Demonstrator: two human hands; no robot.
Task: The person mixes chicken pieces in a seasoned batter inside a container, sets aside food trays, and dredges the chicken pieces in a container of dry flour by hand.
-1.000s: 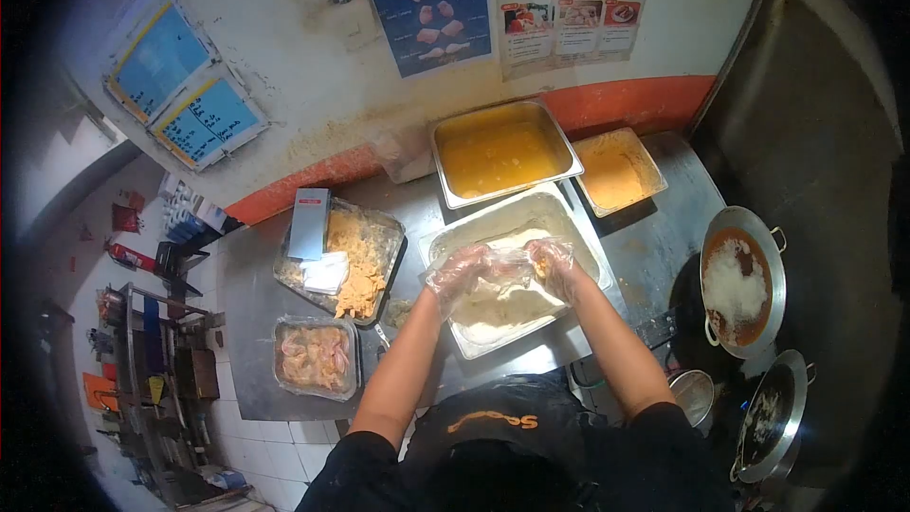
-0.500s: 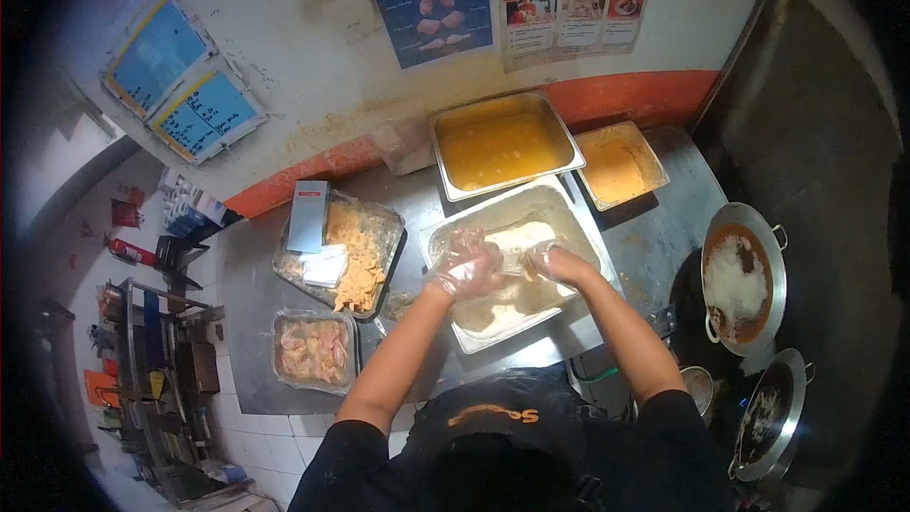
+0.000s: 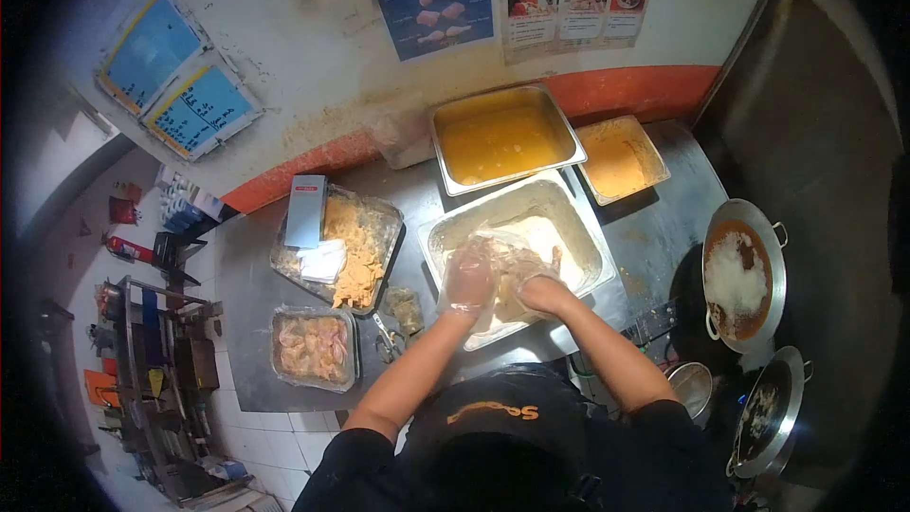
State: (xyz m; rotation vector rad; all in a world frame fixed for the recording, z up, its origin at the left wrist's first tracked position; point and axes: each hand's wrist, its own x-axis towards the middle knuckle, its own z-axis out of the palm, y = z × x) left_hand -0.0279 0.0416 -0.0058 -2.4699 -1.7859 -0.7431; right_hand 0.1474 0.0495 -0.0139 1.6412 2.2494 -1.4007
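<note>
A rectangular metal tray holds pale flour, and both my hands are down inside it. My left hand, in a clear plastic glove, is at the tray's left side with its fingers toward the middle. Opposite it, my right hand reaches in from the right, its fingertips sunk in the flour and hidden. Pale, flour-covered matter lies between the two hands; blur and coating hide what it is. Whether either hand grips anything is unclear.
Behind stand a pan of yellow liquid and a tray of orange powder. To the left are a tray of orange crumbs with a box, raw chicken pieces and scissors. Frying woks stand at right.
My hands have moved lower and nearer to me in the tray. The right fingers have sunk into the flour, and the scissors beside my left forearm show more fully.
</note>
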